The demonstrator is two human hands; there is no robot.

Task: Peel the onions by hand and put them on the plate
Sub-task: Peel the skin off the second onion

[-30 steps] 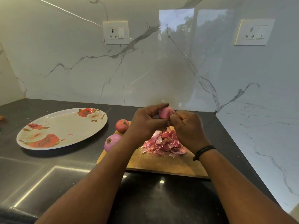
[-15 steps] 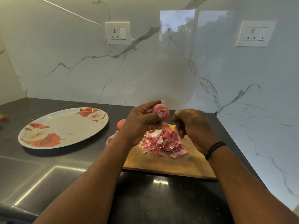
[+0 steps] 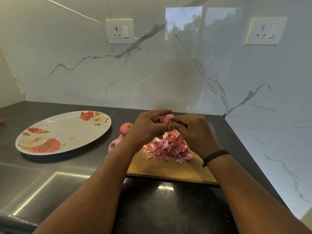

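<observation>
My left hand (image 3: 148,127) grips a small pink onion (image 3: 166,118) above the wooden cutting board (image 3: 168,168). My right hand (image 3: 195,132) meets it from the right, its fingertips pinching the onion's skin at the lower side. A heap of pink onion peels (image 3: 170,146) lies on the board under my hands. Two more onions sit at the board's left end: a reddish one (image 3: 125,128) and a purple one (image 3: 114,145), partly hidden by my left forearm. The white plate with red roses (image 3: 64,132) lies to the left and holds only a tiny scrap of peel.
The dark counter (image 3: 160,200) runs into a corner of marble wall at the right. Two wall sockets (image 3: 120,31) (image 3: 265,30) are set in the wall behind. A steel surface (image 3: 25,183) lies at the front left.
My right hand, which had pulled away to the right half a second ago, has come back onto the onion. The onion sits a little lower between both hands.
</observation>
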